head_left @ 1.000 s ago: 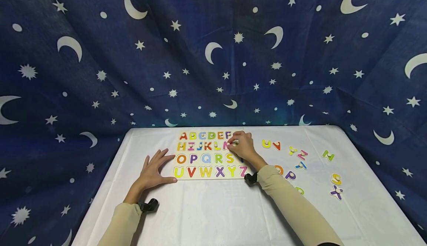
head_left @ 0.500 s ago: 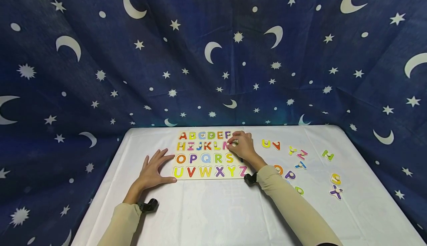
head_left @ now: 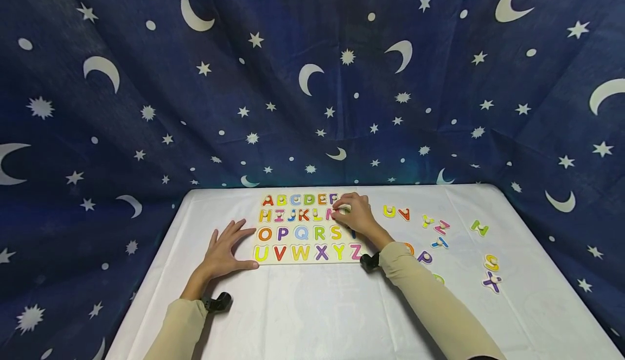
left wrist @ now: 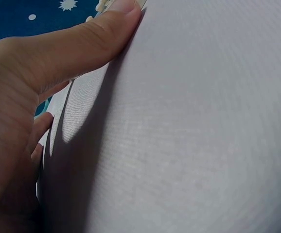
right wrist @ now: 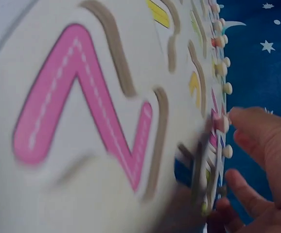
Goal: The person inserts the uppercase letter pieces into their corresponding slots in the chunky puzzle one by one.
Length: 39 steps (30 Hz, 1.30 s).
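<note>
A wooden alphabet puzzle board (head_left: 293, 224) lies on the white table, with knobbed letter pieces in its upper two rows and letter-shaped recesses in the lower two. My left hand (head_left: 222, 254) is spread at its left edge, the thumb (left wrist: 89, 41) touching the near left corner and another fingertip close by the side. With my right hand (head_left: 358, 216) I pinch the knob of the pink letter M piece (right wrist: 214, 133), which sits in the second row. That hand and forearm hide the right end of the board in the head view.
Loose letter pieces lie to the right of the board, among them a yellow U (head_left: 389, 211), a red V (head_left: 405, 214), a green N (head_left: 479, 228) and a purple X (head_left: 492, 282). A dark blue curtain (head_left: 312, 121) with moons and stars hangs behind the table.
</note>
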Available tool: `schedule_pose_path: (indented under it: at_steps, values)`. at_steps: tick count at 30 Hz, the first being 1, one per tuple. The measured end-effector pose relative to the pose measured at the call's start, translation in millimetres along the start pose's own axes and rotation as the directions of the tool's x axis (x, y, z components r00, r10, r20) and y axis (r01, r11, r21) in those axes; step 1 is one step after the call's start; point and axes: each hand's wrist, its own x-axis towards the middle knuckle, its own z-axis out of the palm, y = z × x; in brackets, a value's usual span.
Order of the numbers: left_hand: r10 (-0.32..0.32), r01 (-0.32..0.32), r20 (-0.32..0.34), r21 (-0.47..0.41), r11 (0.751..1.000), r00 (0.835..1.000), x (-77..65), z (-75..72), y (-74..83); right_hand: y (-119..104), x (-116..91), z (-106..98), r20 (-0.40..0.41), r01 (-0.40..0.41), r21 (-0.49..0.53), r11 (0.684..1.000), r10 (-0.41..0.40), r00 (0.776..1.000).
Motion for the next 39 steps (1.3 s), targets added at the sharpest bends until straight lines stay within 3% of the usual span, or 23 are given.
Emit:
schedule_pose_path:
  at_steps: [6, 13, 21, 28, 39]
  values:
    - [0.001, -0.001, -0.016, 0.006, 1.0, 1.0, -0.3, 0.5, 1.3, 8, -3, -15, 0.017, 0.089, 0.082, 0.993, -0.09, 0.996]
    - [0.017, -0.016, -0.033, 0.01, 1.0, 0.999, -1.9, -0.4, 4.1, 17, -12, -42, 0.019, 0.035, 0.136, 0.99, -0.038, 0.999]
    - [0.008, -0.008, -0.02, 0.01, 1.0, 1.0, -0.6, -1.0, 2.6, 38, -26, -81, -0.044, 0.029, 0.08, 0.996, -0.025, 0.999]
    - [0.007, -0.007, -0.016, 0.004, 1.0, 1.0, -0.8, -0.4, 3.1, 64, -43, -119, -0.09, -0.036, 0.025, 0.999, 0.038, 0.995]
    - [0.021, -0.021, -0.026, 0.003, 1.0, 0.999, -0.9, -0.7, 1.0, 119, -91, -187, -0.213, -0.141, -0.058, 0.988, 0.125, 0.969]
